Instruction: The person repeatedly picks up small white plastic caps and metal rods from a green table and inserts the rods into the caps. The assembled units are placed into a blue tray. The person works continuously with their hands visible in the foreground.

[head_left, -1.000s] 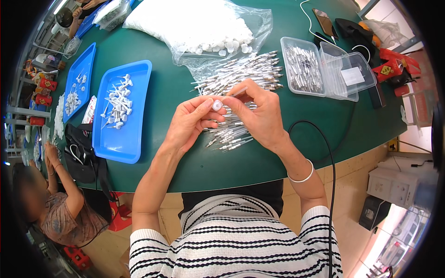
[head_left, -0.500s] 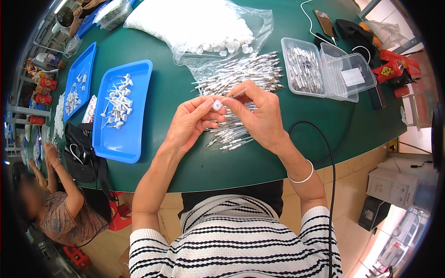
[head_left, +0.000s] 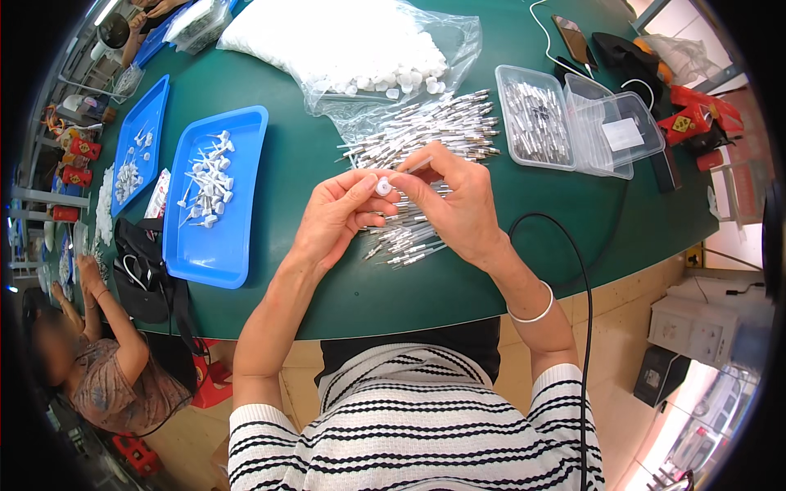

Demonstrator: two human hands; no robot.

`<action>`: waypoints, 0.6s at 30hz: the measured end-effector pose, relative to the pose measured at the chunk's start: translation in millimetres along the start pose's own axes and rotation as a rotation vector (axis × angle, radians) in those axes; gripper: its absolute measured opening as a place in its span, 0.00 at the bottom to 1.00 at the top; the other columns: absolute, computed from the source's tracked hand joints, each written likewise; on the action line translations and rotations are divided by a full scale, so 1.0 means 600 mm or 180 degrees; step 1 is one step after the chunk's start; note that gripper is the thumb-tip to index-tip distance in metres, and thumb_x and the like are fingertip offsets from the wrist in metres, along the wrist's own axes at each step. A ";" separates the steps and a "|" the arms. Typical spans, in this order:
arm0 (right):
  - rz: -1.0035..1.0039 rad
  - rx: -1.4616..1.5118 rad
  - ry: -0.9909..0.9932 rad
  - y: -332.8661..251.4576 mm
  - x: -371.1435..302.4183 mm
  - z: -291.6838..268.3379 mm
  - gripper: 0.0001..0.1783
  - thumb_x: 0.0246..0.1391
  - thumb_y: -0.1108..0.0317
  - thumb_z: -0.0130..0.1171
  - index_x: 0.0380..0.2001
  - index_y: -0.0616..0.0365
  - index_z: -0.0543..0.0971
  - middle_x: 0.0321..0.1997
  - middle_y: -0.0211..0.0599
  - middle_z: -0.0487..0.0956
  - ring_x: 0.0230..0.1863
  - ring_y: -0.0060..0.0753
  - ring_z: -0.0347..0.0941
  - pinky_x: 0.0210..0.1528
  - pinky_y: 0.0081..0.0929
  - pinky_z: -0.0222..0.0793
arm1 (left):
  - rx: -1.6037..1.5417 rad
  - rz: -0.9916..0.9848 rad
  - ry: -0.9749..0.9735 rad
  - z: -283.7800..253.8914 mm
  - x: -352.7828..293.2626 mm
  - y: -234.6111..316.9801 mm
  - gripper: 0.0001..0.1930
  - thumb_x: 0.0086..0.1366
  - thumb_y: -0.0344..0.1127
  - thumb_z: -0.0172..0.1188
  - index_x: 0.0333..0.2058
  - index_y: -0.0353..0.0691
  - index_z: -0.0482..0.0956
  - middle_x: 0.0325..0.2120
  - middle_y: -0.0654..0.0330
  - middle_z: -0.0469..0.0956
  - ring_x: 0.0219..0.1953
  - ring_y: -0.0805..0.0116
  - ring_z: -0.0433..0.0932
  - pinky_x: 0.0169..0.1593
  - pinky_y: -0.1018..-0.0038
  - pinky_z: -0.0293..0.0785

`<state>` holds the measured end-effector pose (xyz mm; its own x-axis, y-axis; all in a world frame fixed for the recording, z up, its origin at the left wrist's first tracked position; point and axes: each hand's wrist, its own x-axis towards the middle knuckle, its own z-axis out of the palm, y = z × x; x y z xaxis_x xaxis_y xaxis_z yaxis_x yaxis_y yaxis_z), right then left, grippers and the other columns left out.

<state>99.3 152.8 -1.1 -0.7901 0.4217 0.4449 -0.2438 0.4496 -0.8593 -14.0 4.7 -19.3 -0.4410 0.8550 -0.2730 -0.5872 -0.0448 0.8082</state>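
Note:
My left hand (head_left: 337,219) pinches a small white round cap (head_left: 383,187) between thumb and fingers. My right hand (head_left: 455,199) holds a thin metal pin (head_left: 416,166) with its tip at that cap. Both hands hover over a loose heap of metal pins (head_left: 426,135) on the green table (head_left: 458,286). A clear bag of white caps (head_left: 360,41) lies beyond the heap. To my left a blue tray (head_left: 221,245) carries several assembled white-capped pins (head_left: 206,180).
A second blue tray (head_left: 139,147) sits farther left. Clear plastic boxes (head_left: 573,123) with metal pins stand at the right, beside a phone and red items. A black cable (head_left: 573,254) runs over the table edge. A black bag hangs at the left; another person sits lower left.

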 end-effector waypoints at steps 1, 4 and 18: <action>-0.0016 -0.0024 0.0003 -0.001 0.001 -0.001 0.06 0.50 0.71 0.64 0.28 0.60 0.77 0.23 0.36 0.78 0.22 0.26 0.76 0.23 0.22 0.67 | 0.0010 0.0008 0.0002 0.001 0.000 0.000 0.14 0.69 0.36 0.52 0.45 0.30 0.76 0.32 0.57 0.81 0.32 0.73 0.81 0.34 0.82 0.79; -0.0025 -0.0057 -0.0008 -0.001 0.001 -0.001 0.06 0.50 0.71 0.64 0.28 0.60 0.77 0.23 0.36 0.78 0.21 0.26 0.76 0.23 0.22 0.67 | 0.0023 0.0012 0.0096 0.006 0.000 0.003 0.14 0.68 0.36 0.53 0.46 0.31 0.75 0.30 0.58 0.80 0.31 0.74 0.81 0.31 0.83 0.79; -0.0084 -0.0109 -0.0012 -0.003 0.002 -0.003 0.06 0.50 0.70 0.64 0.28 0.59 0.77 0.22 0.36 0.76 0.21 0.26 0.74 0.23 0.22 0.66 | 0.0036 0.0049 -0.0028 0.001 -0.001 0.002 0.15 0.69 0.36 0.52 0.45 0.30 0.77 0.32 0.57 0.81 0.32 0.74 0.81 0.34 0.81 0.79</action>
<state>100.1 154.0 1.5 -0.7858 0.4063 0.4662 -0.2452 0.4873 -0.8381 -14.4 4.5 -17.9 -0.4438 0.8588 -0.2560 -0.5727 -0.0520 0.8181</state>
